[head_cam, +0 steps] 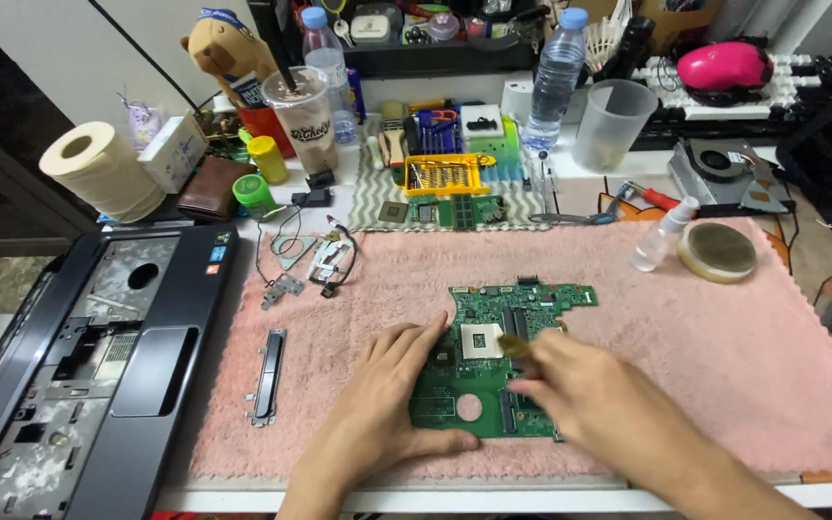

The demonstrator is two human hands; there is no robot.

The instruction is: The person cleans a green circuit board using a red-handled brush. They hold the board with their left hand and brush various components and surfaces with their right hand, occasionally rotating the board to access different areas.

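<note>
Below, both hands on a green circuit board [503, 356] atop a pink fluffy mat [724, 356]: left hand [387, 400] flat and open, right hand [580, 390] pinching a small brush [514, 347].

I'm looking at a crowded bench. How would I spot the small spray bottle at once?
Start at the pink mat that covers the desk and go to its top right edge. There the spray bottle lies tilted beside a round tan tin. It is clear with a white nozzle, far smaller than the upright water bottles behind it.
</note>
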